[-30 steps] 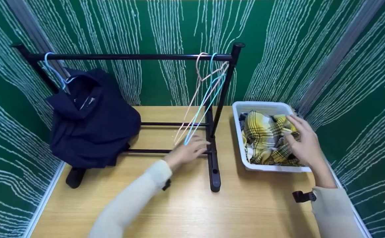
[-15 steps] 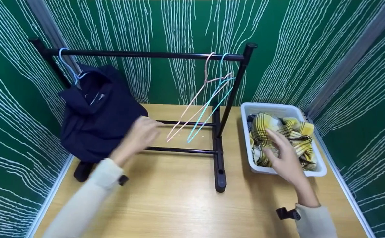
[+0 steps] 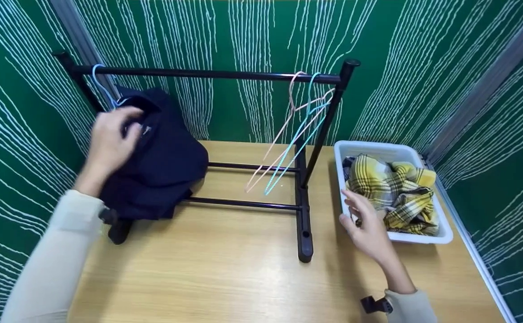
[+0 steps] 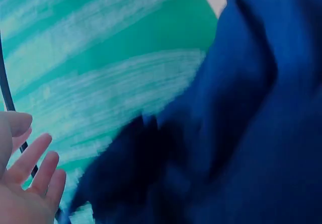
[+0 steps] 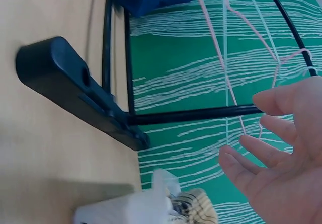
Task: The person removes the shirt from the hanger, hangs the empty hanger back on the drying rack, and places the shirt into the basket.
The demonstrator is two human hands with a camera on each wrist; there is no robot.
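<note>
A navy collared garment (image 3: 171, 152) hangs from a light-blue hanger (image 3: 101, 87) at the left end of the black rack (image 3: 207, 74). My left hand (image 3: 111, 141) is at the garment's collar in the head view, its fingers loosely bent. In the left wrist view that hand (image 4: 30, 178) holds nothing, and the garment (image 4: 261, 118) fills the right side. My right hand (image 3: 369, 229) hovers by the near left corner of the white basket (image 3: 338, 157), fingers spread and nothing held. Inside the basket lies a crumpled yellow plaid cloth (image 3: 373, 177).
A pink hanger (image 3: 291, 94) and a turquoise hanger (image 3: 310, 89) hang bare at the rack's right end. The rack's right foot (image 3: 305, 242) stands on the wooden surface (image 3: 225, 269), left of the basket. Green walls (image 3: 252, 40) with white streaks enclose the sides and back.
My left hand has moved from beside the bare hangers leftward and up to the navy garment's collar. The right hand has drawn back from over the plaid cloth toward the basket's left corner.
</note>
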